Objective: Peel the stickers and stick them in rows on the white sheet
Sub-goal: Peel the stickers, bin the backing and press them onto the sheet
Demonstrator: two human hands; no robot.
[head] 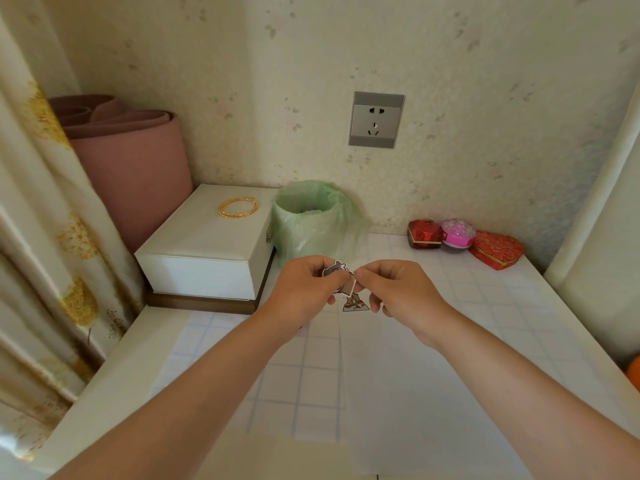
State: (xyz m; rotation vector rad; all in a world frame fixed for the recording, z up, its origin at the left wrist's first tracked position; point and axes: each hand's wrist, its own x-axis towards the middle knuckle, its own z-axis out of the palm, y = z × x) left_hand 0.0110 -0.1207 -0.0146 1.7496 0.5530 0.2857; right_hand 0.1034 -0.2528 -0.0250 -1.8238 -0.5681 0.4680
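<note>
- The left hand (304,289) holds a small cartoon sticker (335,268) up above the table, with thumb and fingers curled round its left edge.
- The right hand (398,289) meets it from the other side. Its thumb and forefinger pinch a pale flap (349,288) that bends down from the sticker. This is probably the backing coming away, so the peel looks about half done.
- The white sheet (415,393) lies flat on the checked tablecloth (294,375), below the hands and reaching back toward the person. Its long side runs away from the person.
- One placed sticker (355,303) sits near the sheet's far left corner, directly beneath the gap between the two hands and clear of both.
- The bare paper for a row opens to the right of that placed sticker, so the right hand is nearer the next spot. The move called for is down and a little rightward.
- A lined bin (311,216) stands just beyond the hands, handy for the scrap, beside a white box (207,247).
- The freed sticker could curl onto a fingertip or land crooked beside the first one.
</note>
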